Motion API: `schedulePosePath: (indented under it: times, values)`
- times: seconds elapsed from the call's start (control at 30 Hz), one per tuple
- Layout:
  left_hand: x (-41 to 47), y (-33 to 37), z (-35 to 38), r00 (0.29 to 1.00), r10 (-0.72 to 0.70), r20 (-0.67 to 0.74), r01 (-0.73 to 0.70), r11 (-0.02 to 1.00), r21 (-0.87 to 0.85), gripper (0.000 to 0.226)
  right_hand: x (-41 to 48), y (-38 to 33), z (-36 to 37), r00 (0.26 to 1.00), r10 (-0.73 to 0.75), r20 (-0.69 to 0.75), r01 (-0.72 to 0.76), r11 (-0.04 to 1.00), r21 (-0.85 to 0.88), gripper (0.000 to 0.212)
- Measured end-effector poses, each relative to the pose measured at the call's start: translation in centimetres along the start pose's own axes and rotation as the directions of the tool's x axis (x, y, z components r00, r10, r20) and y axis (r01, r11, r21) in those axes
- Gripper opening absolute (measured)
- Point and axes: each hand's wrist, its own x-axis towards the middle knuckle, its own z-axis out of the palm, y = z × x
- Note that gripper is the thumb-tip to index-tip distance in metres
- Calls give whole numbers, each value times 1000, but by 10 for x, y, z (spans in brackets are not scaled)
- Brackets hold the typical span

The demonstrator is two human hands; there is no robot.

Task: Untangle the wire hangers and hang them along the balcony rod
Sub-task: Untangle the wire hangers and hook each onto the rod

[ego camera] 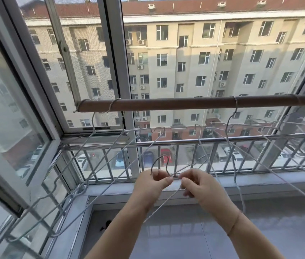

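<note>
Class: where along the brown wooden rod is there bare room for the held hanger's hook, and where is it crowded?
The brown wooden rod is bare along its middle, between the inner left wire hook and the wire hook right of centre. Crowded: its left end, with two hooks, and the tangled grey wire hangers below.

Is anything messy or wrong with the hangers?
Yes. The hangers on the rod slant sideways and cross one another instead of hanging straight. The left hand and right hand pinch another hanger below the rod, not yet hung.
</note>
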Motion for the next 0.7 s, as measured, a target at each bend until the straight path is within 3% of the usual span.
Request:
schedulePosePath:
  times: [0.1, 0.2, 0.3, 0.37, 0.5, 0.6, 0.7]
  values:
    - [-4, -4, -4, 999, 52, 16, -53, 995, 85, 11, -3, 3, -14, 978, -180, -107, 160, 972, -170, 12]
    - [-10, -9, -5, 995, 79, 55, -88, 978, 189, 16, -6, 9, -21, 947, -315, -55, 274, 889, -367, 21]
    - [-15, -12, -5, 991, 122, 59, -135, 938, 318, 16, -10, 13, -25, 953, -293, 73, 291, 828, -480, 27]
    - [-18, -10, -5, 989, 137, 62, -149, 940, 308, 17, -14, 14, -29, 965, -214, 151, 261, 821, -508, 26]
    - [-20, -2, 1, 986, 158, 43, -164, 962, 218, 15, -30, 13, -41, 966, -76, 246, 175, 895, -410, 10]
    - [-19, 11, 11, 975, 223, 18, -222, 960, 172, 7, -42, 6, -51, 957, -19, 288, 63, 987, -144, 20]
    - [-20, 30, 25, 920, 367, -135, -335, 918, 213, 15, -50, -7, -62, 977, 23, 212, -44, 995, 92, 24]
